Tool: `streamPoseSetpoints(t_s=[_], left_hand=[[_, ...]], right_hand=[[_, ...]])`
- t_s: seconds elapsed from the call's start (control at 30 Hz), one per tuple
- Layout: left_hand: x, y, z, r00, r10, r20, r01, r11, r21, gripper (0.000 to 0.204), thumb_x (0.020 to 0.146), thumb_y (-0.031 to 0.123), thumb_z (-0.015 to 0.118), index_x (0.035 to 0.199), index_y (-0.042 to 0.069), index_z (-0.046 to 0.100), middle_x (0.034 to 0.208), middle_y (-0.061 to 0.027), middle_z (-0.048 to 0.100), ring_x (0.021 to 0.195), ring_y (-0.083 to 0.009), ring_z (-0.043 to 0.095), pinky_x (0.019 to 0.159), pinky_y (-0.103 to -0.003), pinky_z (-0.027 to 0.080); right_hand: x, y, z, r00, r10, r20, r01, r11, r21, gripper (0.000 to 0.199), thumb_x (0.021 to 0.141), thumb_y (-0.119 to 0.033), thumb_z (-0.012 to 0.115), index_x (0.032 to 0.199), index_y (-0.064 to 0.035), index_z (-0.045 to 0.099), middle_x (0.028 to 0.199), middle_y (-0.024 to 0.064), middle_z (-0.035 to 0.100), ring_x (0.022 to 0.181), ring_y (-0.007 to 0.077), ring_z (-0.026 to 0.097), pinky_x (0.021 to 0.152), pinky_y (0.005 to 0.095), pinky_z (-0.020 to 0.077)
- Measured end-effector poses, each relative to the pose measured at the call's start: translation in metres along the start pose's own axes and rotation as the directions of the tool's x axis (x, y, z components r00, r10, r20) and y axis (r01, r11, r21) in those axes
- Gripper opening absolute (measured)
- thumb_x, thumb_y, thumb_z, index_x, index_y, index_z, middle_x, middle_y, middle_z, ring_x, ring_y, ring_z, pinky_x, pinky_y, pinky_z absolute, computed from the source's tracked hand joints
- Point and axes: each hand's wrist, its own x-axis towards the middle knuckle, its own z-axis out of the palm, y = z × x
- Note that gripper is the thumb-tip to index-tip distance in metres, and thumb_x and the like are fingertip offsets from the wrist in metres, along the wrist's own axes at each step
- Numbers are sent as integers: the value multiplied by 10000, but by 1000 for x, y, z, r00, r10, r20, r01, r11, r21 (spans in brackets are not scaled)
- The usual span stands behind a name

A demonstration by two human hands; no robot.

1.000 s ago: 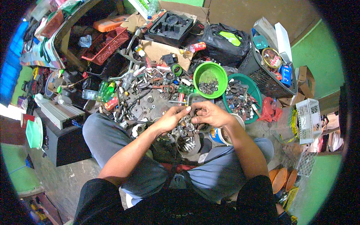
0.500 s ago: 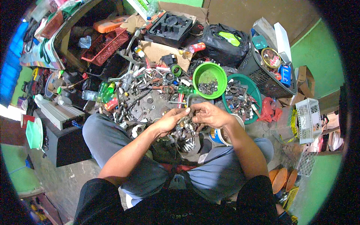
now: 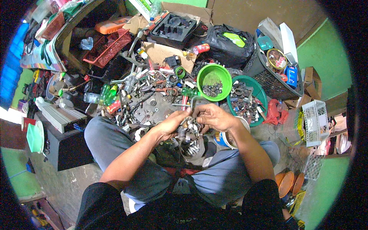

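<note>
My left hand (image 3: 173, 124) and my right hand (image 3: 215, 117) meet above a container of metal parts (image 3: 193, 148) between my knees. The fingers of both are closed around a small metal part (image 3: 191, 122), dark and silvery, whose exact kind I cannot make out. Shiny bolts and fittings show below it, partly hidden by the hands. Just beyond the right hand stands a bright green basin (image 3: 199, 73) with small nuts or rings at its bottom. Right of it sits a dark green basin (image 3: 265, 100) filled with mixed metal pieces. A white and blue tub (image 3: 220, 139) stands below my right wrist.
Loose hardware and tools (image 3: 153, 90) cover the floor ahead. A black speaker-like box (image 3: 71, 147) stands at left beside my knee. Farther back are a red basket (image 3: 107, 53), a black plastic bag (image 3: 230, 50) and a grey laundry basket (image 3: 268, 76). A white crate (image 3: 315, 122) is at right.
My hands have shifted only slightly, and the fingers have turned a little around the metal part. The left thumb sits a bit lower. Everything else stays in place.
</note>
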Motion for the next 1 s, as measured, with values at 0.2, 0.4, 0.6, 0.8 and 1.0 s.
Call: streamPoseSetpoints(t_s=[0.2, 0.4, 0.6, 0.8, 1.0], left_hand=[[-4, 9, 1, 991, 126, 46, -134, 881, 454, 536, 873, 382, 653, 1235, -5, 568, 1116, -70, 626, 1059, -145, 549, 957, -274, 391], [-16, 21, 7, 990, 32, 136, -82, 919, 385, 562, 852, 346, 676, 1250, -29, 544, 1136, -74, 623, 1068, -148, 544, 977, -290, 387], [-18, 10, -1, 993, 28, 111, -52, 974, 222, 582, 840, 302, 675, 1292, -24, 505, 1091, -84, 637, 1026, -178, 589, 946, -319, 446], [-17, 25, -6, 984, 42, 173, -101, 932, 349, 696, 753, 438, 681, 1270, -3, 530, 1190, -111, 581, 1097, -208, 553, 967, -354, 437], [0, 16, -14, 979, 126, 160, -174, 927, 333, 589, 821, 397, 605, 1255, 2, 554, 1120, -93, 629, 1074, -191, 567, 982, -324, 420]], right_hand=[[-3, -5, 0, 1000, 0, -21, -3, 988, -156, 406, 957, -175, 575, 1319, -23, 472, 1151, 94, 603, 989, 220, 625, 753, 391, 605], [-5, -11, 6, 997, -19, 78, 24, 997, -68, 404, 957, -155, 568, 1318, -8, 462, 1170, 112, 599, 1007, 250, 628, 787, 418, 604], [-9, -12, 7, 994, 32, 105, -27, 998, -52, 304, 959, -117, 555, 1235, 0, 503, 1068, 107, 617, 937, 237, 648, 780, 429, 605], [-16, -19, 12, 997, -53, 49, 45, 989, 141, 269, 945, -146, 588, 1170, -8, 535, 1007, 88, 614, 893, 214, 654, 784, 426, 600], [-16, -14, 1, 989, -150, -11, 146, 934, 328, 245, 921, -136, 623, 1130, -32, 550, 1024, 76, 630, 930, 212, 654, 822, 428, 586]])
